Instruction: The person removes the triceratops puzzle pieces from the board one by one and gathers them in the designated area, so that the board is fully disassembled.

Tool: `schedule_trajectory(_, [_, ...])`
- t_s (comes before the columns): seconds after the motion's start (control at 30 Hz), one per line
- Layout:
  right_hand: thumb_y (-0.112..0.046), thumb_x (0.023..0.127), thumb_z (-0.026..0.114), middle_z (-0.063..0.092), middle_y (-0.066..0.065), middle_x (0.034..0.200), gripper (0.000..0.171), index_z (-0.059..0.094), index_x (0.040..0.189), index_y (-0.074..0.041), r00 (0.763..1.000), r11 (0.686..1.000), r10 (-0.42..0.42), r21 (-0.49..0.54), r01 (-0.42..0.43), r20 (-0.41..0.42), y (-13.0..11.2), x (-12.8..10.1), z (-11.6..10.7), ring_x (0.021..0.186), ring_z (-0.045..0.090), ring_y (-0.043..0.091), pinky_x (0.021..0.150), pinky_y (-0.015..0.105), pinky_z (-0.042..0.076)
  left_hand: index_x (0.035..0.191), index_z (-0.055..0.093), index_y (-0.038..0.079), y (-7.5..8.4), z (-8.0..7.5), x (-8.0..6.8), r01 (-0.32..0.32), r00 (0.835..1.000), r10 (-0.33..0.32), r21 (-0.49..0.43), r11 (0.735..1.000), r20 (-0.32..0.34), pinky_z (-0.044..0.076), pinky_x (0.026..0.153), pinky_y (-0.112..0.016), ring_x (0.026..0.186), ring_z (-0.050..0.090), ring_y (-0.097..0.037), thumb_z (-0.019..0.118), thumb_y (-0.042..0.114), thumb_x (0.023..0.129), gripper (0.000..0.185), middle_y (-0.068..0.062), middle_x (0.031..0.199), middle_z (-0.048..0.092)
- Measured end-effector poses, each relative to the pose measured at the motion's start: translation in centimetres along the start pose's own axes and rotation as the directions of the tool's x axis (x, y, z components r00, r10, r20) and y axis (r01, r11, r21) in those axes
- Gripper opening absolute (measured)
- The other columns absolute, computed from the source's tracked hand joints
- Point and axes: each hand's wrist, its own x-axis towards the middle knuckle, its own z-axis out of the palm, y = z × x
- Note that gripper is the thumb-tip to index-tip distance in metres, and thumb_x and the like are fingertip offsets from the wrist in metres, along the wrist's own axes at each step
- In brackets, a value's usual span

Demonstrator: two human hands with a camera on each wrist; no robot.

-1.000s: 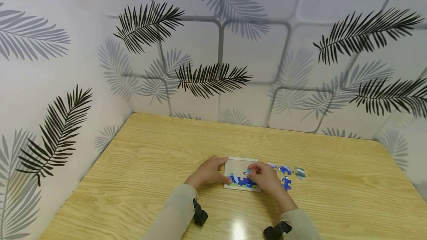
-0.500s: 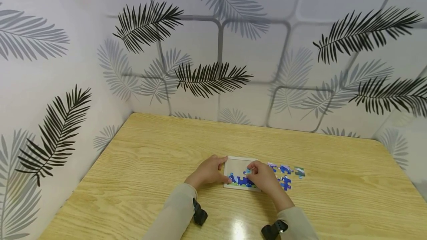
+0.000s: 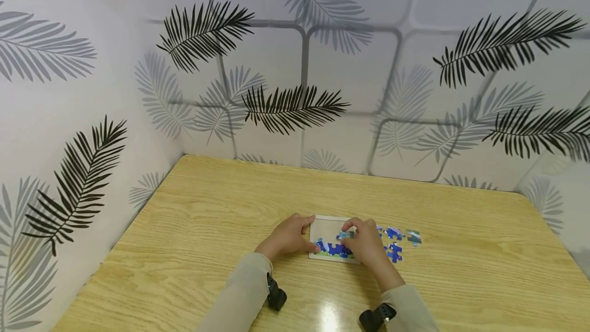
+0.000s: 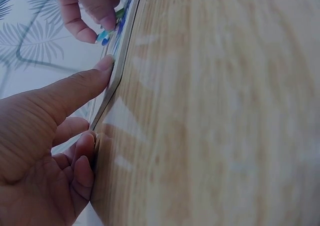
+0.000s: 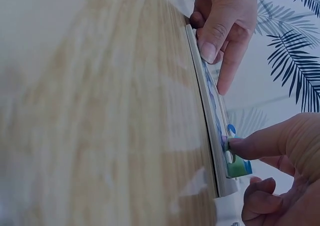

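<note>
- Step in hand, fitting a piece: the right hand (image 3: 366,244) pinches a small puzzle piece (image 3: 346,234) between thumb and fingertip and holds it over the puzzle tray (image 3: 328,227), just above the filled row. Judged best practice: keep the piece flat, line its tabs up with the neighbours' notches, then press straight down with one fingertip; tilting would likely catch an edge.
- Left hand (image 3: 288,237): rests at the tray's left edge, thumb and forefinger curled against the rim, bracing it. It should hold firm so the tray does not slide on the smooth surface (image 3: 207,209).
- Puzzle tray: thin, flat, rectangular board with a pale raised border; the near row is filled with blue and green pieces, the far part bare.
- Puzzle piece: thin card, printed blue, teal and green, glossy face, knobbed outline.
- Loose pieces (image 3: 395,242): several lie just right of the tray, flat, mostly blue.
- Surface: light wood-grain laminate, smooth, with glare near the front edge.
- Wall (image 3: 295,65): pale, printed with black and grey palm fronds.
</note>
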Motion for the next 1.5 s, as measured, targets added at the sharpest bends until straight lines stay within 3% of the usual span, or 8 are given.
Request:
schedule_trajectory(0.33, [-0.005, 0.084, 0.059, 0.059, 0.008, 0.090, 0.008, 0.060, 0.087, -0.012, 0.999, 0.998, 0.018, 0.063, -0.021, 0.049, 0.2, 0.0, -0.6, 0.073, 0.052, 0.019, 0.058, 0.029, 0.041, 0.139, 0.036, 0.018, 0.0, -0.1, 0.0, -0.016, 1.000, 0.016, -0.002, 1.000, -0.002, 0.027, 0.057, -0.025, 0.064, 0.031, -0.013, 0.078, 0.037, 0.066, 0.086, 0.000, 0.077, 0.034])
schedule_trajectory(0.83, [-0.007, 0.087, 0.056, 0.057, 0.006, 0.092, 0.010, 0.063, 0.093, -0.008, 1.000, 0.993, 0.019, 0.120, -0.016, -0.021, 1.7, 0.2, -1.8, 0.082, 0.049, 0.020, 0.066, 0.030, 0.041, 0.139, 0.036, 0.017, -0.1, 0.0, 0.1, -0.027, 1.000, 0.026, 0.003, 1.000, 0.004, 0.027, 0.057, -0.025, 0.064, 0.031, -0.012, 0.078, 0.037, 0.066, 0.087, 0.000, 0.077, 0.034])
schedule_trajectory(1.0, [-0.006, 0.087, 0.055, 0.058, 0.008, 0.097, 0.012, 0.063, 0.096, -0.006, 1.000, 0.991, 0.025, 0.130, -0.022, -0.019, 2.5, 0.0, -2.6, 0.091, 0.050, 0.022, 0.077, 0.036, 0.042, 0.139, 0.036, 0.017, -0.2, 0.1, 0.1, -0.030, 1.000, 0.030, 0.006, 1.000, 0.000, 0.027, 0.057, -0.025, 0.064, 0.031, -0.012, 0.078, 0.038, 0.066, 0.087, 0.000, 0.076, 0.034])
schedule_trajectory(1.27, [-0.007, 0.089, 0.053, 0.057, 0.010, 0.100, 0.015, 0.062, 0.101, -0.005, 0.998, 0.986, 0.063, 0.153, -0.062, -0.004, 3.7, -0.3, -3.9, 0.091, 0.050, 0.023, 0.077, 0.036, 0.041, 0.140, 0.035, 0.017, -0.3, 0.1, 0.1, -0.033, 0.999, 0.033, 0.003, 0.999, 0.001, 0.027, 0.057, -0.025, 0.064, 0.031, -0.012, 0.078, 0.038, 0.066, 0.088, 0.000, 0.076, 0.034])
schedule_trajectory(1.5, [-0.008, 0.090, 0.051, 0.055, 0.015, 0.113, 0.019, 0.060, 0.106, -0.003, 0.996, 0.977, 0.086, 0.195, -0.086, 0.010, 5.0, -0.9, -5.3, 0.104, 0.048, 0.029, 0.085, 0.042, 0.040, 0.140, 0.034, 0.017, -0.2, 0.0, 0.0, -0.038, 0.999, 0.039, -0.005, 0.999, 0.007, 0.027, 0.057, -0.025, 0.064, 0.031, -0.012, 0.078, 0.037, 0.067, 0.087, 0.000, 0.076, 0.034])
